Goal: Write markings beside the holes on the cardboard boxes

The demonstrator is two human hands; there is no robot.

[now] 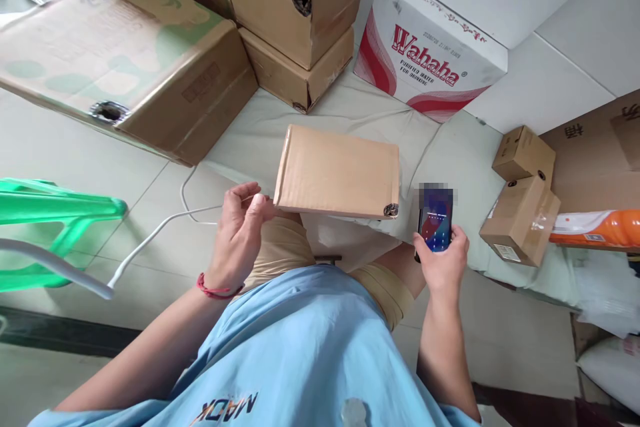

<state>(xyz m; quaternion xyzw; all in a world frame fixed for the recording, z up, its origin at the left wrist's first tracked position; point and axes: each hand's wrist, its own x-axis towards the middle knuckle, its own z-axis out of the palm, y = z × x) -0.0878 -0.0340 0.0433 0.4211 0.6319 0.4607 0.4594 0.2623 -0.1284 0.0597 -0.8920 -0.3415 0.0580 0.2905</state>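
My left hand, with a red string bracelet at the wrist, is closed in a pinch around the end of a thin white cable. The cable trails away to the left; its tip is hidden by the fingers. Over on the right, my right hand grips a dark smartphone. A keypad shows on its lit screen, and the top part is blurred out. Between the hands, in front of my knees, stands a plain brown cardboard box with a dark torn hole at its lower right corner. My left fingertips are close to its left edge.
Large cardboard boxes are stacked at the back left, beside a white-and-red Wahaha carton. Small brown boxes and an orange-and-white tube lie to the right. A green plastic stool stands at left on the tiled floor.
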